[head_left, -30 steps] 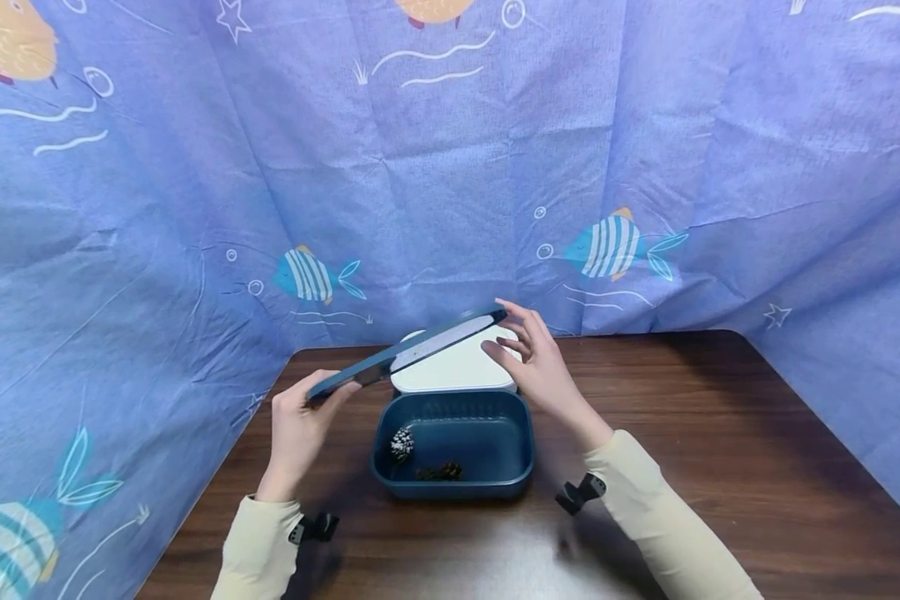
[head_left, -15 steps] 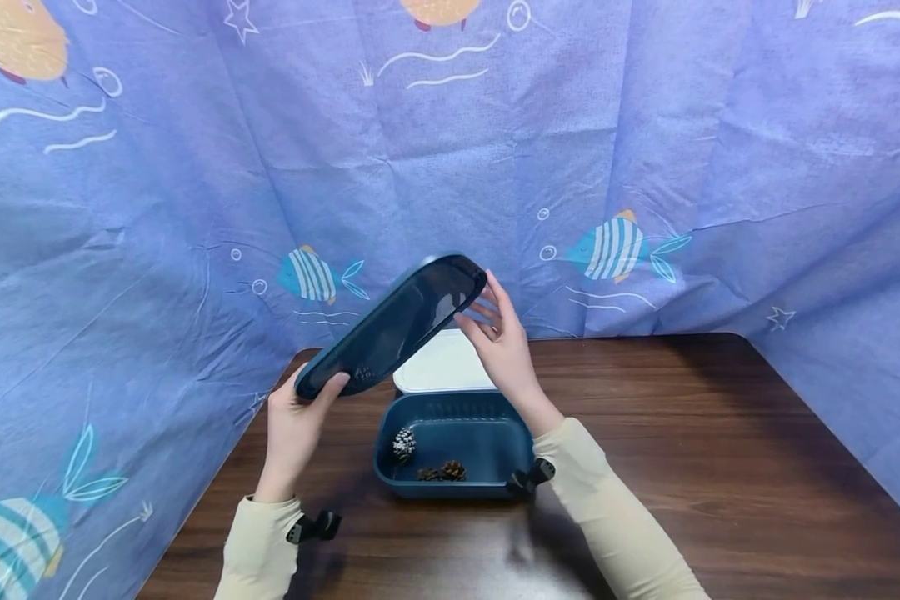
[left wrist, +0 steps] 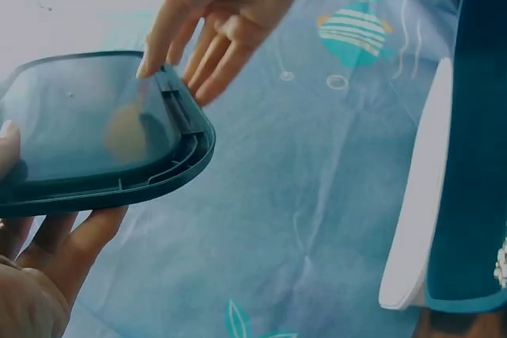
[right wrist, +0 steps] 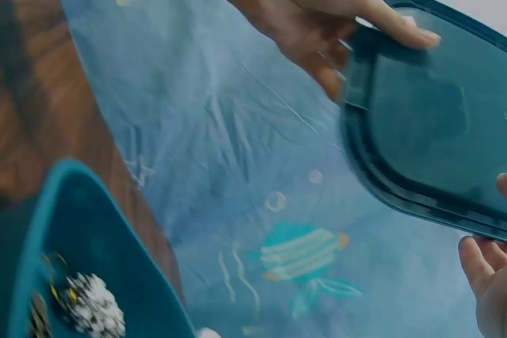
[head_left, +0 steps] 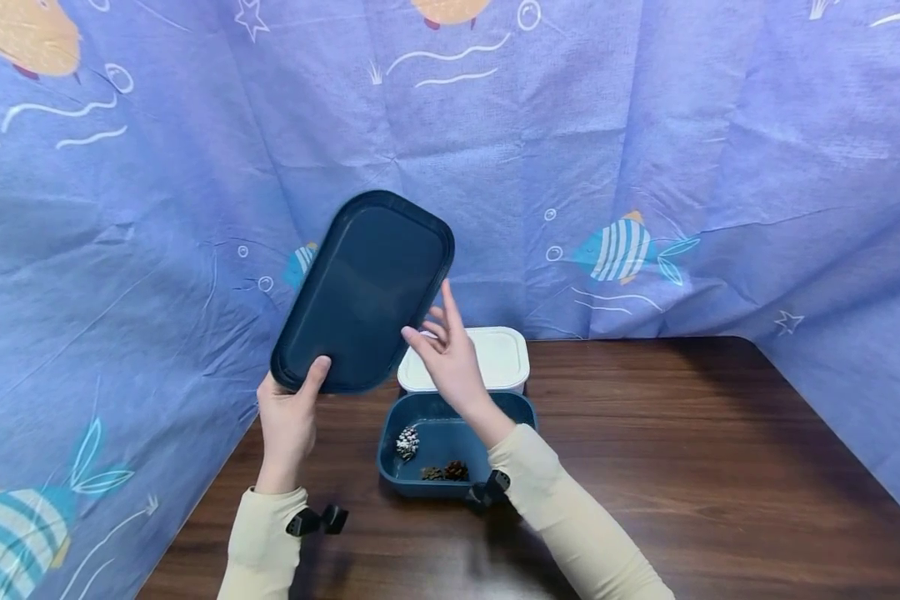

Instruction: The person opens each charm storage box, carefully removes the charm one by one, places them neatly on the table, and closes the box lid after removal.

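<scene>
A dark blue rectangular lid (head_left: pixel 367 283) is held up above the table, its recessed, rimmed underside facing the head camera. My left hand (head_left: pixel 288 408) grips its lower left corner, thumb flat on the underside and fingers behind. At the lid's right edge, my right hand (head_left: pixel 450 358) has its thumb over the rim and its fingers behind, as the left wrist view also shows. Below stands an uncovered dark blue box (head_left: pixel 393 477). Inside it lie a white-tipped pine cone (head_left: pixel 407 443) and brown pine cones (head_left: pixel 455 471). My right forearm hides part of the box.
A white-lidded container (head_left: pixel 506 358) stands right behind the blue box. The brown wooden table (head_left: pixel 682 467) extends to the right. A blue fish-patterned curtain (head_left: pixel 607 125) encloses the back and sides. Black cameras are strapped to both wrists.
The lid has tilted up from nearly edge-on, so its underside now faces the head camera. My right hand has moved left along with the lid's edge, and my left hand stays at its corner.
</scene>
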Demonstrator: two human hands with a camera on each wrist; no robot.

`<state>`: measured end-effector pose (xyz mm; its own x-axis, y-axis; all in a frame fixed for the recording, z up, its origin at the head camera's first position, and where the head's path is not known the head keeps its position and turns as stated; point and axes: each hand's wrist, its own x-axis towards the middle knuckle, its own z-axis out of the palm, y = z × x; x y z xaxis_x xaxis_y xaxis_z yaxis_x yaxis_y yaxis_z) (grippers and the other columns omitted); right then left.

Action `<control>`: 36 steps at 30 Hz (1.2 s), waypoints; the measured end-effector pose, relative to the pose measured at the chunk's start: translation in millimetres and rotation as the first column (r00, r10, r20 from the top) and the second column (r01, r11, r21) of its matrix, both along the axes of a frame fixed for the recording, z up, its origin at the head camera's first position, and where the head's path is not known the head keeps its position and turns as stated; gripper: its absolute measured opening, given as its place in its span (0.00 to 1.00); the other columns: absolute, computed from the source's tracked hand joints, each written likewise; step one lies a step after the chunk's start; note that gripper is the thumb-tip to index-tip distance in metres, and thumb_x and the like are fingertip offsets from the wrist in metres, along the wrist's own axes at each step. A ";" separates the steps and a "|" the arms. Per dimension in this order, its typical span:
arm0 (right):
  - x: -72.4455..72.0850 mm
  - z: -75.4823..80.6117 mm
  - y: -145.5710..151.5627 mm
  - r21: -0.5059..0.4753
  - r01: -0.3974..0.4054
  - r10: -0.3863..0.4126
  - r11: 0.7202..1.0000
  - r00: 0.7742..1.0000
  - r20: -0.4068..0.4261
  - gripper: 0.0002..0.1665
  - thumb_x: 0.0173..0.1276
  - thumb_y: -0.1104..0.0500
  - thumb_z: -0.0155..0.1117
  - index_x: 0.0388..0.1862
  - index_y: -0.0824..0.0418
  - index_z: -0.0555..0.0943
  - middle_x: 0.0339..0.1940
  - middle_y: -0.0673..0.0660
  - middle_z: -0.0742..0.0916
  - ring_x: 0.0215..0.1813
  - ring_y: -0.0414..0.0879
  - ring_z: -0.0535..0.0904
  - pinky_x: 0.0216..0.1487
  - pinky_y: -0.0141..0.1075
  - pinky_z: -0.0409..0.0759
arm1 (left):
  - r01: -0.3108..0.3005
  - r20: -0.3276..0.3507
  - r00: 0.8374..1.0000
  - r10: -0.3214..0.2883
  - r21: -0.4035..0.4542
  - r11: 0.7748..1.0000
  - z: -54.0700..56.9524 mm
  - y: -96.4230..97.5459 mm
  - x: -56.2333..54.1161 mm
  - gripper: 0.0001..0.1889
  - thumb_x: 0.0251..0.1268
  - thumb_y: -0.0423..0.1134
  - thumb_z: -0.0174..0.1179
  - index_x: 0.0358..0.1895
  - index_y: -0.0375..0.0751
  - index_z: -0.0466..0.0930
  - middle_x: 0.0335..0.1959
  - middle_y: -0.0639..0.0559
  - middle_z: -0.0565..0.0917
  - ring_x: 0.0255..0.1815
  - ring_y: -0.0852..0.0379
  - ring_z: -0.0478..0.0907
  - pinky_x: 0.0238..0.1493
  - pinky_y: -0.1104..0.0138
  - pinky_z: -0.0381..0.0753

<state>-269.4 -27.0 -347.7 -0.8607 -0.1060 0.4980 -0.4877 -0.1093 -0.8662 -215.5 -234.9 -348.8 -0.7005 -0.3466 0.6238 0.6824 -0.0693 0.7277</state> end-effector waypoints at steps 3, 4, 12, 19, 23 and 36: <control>3.7 -5.8 -12.4 0.027 -0.032 0.031 0.999 0.999 0.016 0.52 0.73 0.47 0.65 0.82 0.31 0.42 0.75 0.62 0.68 0.70 0.51 0.73 0.65 0.44 0.75 | 0.008 -0.012 1.000 -0.008 0.055 0.998 1.4 -1.0 -1.1 0.16 0.63 0.23 0.65 0.55 0.28 0.83 0.46 0.47 0.88 0.48 0.54 0.84 0.51 0.66 0.82; 4.5 -8.3 -16.2 0.037 -0.042 0.042 0.998 0.999 0.017 0.53 0.74 0.47 0.65 0.82 0.30 0.41 0.74 0.62 0.69 0.69 0.51 0.74 0.65 0.44 0.76 | 0.005 -0.011 1.000 -0.005 0.062 0.998 1.8 -1.5 -1.2 0.17 0.64 0.23 0.66 0.56 0.28 0.83 0.46 0.47 0.88 0.49 0.54 0.84 0.52 0.66 0.81; 6.7 -21.4 -37.4 0.082 -0.120 0.120 0.989 0.993 0.009 0.57 0.76 0.57 0.62 0.82 0.33 0.32 0.40 0.59 0.75 0.30 0.45 0.69 0.35 0.34 0.70 | 0.002 -0.003 1.000 -0.002 0.065 0.998 5.0 -9.7 -2.6 0.18 0.65 0.24 0.65 0.58 0.29 0.82 0.50 0.46 0.86 0.53 0.53 0.82 0.55 0.65 0.80; 5.1 -20.9 -50.7 0.055 -0.121 0.121 0.991 0.993 0.004 0.58 0.75 0.58 0.64 0.81 0.27 0.34 0.32 0.53 0.73 0.26 0.46 0.67 0.30 0.34 0.67 | -0.081 0.042 0.996 0.082 -0.017 0.997 10.1 -22.2 -1.7 0.21 0.63 0.28 0.69 0.60 0.33 0.82 0.52 0.46 0.86 0.53 0.52 0.82 0.55 0.66 0.79; 7.1 -22.6 -61.2 0.062 -0.115 0.115 0.991 0.993 0.014 0.59 0.74 0.58 0.65 0.81 0.29 0.33 0.32 0.52 0.74 0.25 0.44 0.68 0.28 0.33 0.68 | -0.220 0.083 0.968 0.236 -0.169 0.961 16.8 -35.8 -1.2 0.25 0.60 0.32 0.73 0.61 0.40 0.80 0.52 0.49 0.84 0.53 0.54 0.79 0.54 0.70 0.75; 9.6 -29.8 -88.1 0.169 -0.138 0.126 0.976 0.989 0.082 0.50 0.77 0.53 0.61 0.84 0.39 0.42 0.49 0.55 0.75 0.38 0.38 0.76 0.38 0.30 0.75 | -0.169 0.224 0.953 0.205 -0.171 0.971 22.9 -85.4 -12.5 0.36 0.63 0.31 0.70 0.74 0.49 0.69 0.63 0.47 0.75 0.53 0.58 0.78 0.40 0.77 0.81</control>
<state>-259.8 -115.1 -377.5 -0.8655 -0.3006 0.4006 -0.4163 -0.0131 -0.9091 -228.0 -320.3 -326.0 -0.7663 -0.4023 0.5009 0.4783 0.1634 0.8629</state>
